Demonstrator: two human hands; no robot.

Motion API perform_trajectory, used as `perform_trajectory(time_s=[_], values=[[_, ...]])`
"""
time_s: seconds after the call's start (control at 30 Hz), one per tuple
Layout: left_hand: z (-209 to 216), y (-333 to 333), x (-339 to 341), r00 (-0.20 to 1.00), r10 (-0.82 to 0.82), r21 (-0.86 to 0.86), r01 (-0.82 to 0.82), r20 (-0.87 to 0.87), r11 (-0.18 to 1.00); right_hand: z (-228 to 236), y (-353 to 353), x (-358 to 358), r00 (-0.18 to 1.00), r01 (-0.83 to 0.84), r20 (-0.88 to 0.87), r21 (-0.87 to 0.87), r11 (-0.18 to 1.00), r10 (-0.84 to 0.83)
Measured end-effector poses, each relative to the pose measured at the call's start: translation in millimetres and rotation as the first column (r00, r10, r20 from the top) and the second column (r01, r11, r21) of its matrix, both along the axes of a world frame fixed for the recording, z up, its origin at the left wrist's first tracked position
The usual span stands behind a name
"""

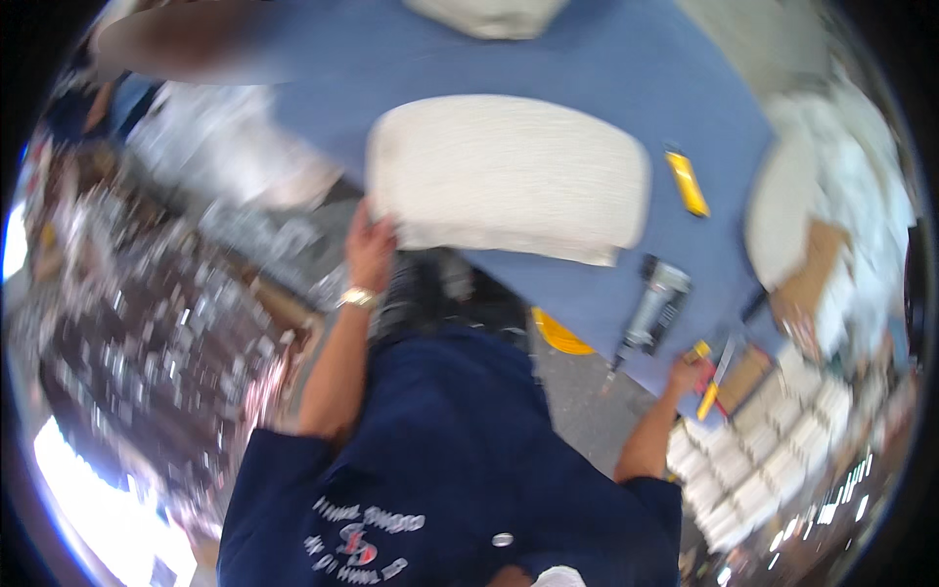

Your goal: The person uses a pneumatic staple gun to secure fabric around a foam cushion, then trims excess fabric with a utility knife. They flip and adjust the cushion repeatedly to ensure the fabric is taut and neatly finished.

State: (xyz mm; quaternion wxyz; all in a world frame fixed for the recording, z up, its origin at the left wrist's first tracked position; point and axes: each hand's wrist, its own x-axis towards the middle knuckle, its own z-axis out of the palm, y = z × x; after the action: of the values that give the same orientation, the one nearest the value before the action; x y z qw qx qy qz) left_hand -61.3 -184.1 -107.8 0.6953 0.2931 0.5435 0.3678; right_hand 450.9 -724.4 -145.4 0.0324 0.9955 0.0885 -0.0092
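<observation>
A cream fabric-covered cushion panel (509, 176) with rounded upper corners lies on the blue table (714, 108) in front of me. My left hand (370, 249), a gold watch on its wrist, grips the panel's near left corner. Off to the right, at the table's near edge, my right hand (689, 374) is closed around a small yellow object (697, 351), blurred and partly covered by the fingers. Right beside that hand lies a long-bladed tool with a yellow handle (707, 401). A grey and black power tool (653, 305) rests between the panel and my right hand.
A yellow cutter-like tool (687, 182) lies right of the panel. Another cream piece (494, 15) sits at the far edge. Clear plastic wrap (210, 137) is heaped at the left, more plastic (866, 215) at the right. Stacked cream pieces (763, 450) stand at the lower right.
</observation>
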Motion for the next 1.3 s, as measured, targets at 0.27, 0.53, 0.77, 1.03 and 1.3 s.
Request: perform_trajectory(time_s=[0.27,0.53,0.77,1.03,1.3], values=[[-11,-28,6,0.985,0.165,0.039,-0.167,0.055,0.985,107,180,-53,0.688,0.562,-0.656,0.752,0.344,0.309],[-12,-36,22,0.989,0.124,0.124,-0.134,0.084,0.983,166,407,-249,0.058,-0.531,-0.349,0.783,0.325,0.935],[-23,-33,19,0.978,0.166,0.179,-0.187,0.124,0.966,160,441,-288,0.005,-0.763,-0.346,0.605,0.227,0.938],[-31,-32,20,0.961,0.191,0.169,-0.226,0.198,0.959,167,455,-290,-0.065,-0.883,-0.208,0.468,0.041,0.976],[-30,-30,21,0.964,0.187,0.179,-0.221,0.190,0.959,182,467,-290,-0.134,-0.925,-0.166,0.374,-0.063,0.977]])
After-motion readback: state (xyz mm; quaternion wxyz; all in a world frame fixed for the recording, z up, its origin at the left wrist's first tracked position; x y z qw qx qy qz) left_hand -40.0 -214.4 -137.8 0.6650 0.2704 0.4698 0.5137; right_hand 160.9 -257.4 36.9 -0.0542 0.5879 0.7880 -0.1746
